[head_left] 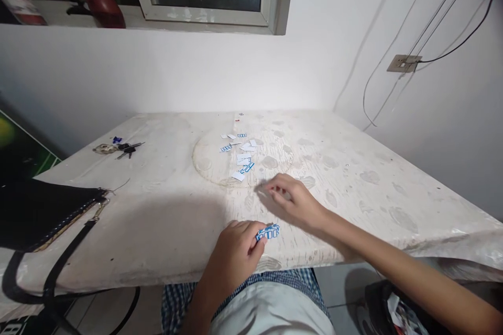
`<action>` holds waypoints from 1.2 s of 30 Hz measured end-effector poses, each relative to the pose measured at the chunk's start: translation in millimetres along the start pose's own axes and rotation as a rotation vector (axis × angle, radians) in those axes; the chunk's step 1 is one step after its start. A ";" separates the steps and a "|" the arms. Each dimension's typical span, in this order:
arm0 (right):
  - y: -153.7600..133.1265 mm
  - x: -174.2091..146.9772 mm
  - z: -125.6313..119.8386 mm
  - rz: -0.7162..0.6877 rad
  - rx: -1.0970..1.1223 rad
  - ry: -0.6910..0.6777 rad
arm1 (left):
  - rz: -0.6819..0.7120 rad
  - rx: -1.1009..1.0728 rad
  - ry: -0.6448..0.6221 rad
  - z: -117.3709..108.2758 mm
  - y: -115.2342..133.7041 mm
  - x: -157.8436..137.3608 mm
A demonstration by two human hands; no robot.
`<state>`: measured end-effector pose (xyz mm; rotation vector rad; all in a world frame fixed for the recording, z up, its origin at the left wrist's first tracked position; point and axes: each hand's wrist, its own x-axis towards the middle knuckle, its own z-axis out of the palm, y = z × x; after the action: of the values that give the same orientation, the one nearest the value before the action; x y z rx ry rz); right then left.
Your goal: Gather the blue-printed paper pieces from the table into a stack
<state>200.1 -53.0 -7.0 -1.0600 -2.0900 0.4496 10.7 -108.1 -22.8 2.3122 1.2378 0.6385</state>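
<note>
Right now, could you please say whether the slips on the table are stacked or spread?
Spread: the slips lie scattered, some overlapping, beyond the right hand.

The paper stack (271, 232) is white with blue outlines; the scattered slips (238, 176) are white, some blue-patterned. The counter (165, 167) is off-white with grey blotches, the checked cloth (173, 303) blue and white, the bag (43, 212) black.
</note>
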 end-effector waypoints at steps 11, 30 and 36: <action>14.4 71.4 28.4 -0.390 -0.197 -0.401 | 0.011 0.009 0.004 -0.4 -1.7 0.9; 6.6 50.7 14.8 -0.171 -0.161 -0.098 | 0.003 -0.044 0.010 1.5 -3.8 2.8; -16.1 -31.5 -17.2 0.372 0.656 -0.096 | -0.010 -0.015 0.023 4.1 -6.2 3.2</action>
<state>216.3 -88.3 -0.4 -1.0228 -1.6207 1.2862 10.7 -102.9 -29.0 2.2915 1.2495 0.6708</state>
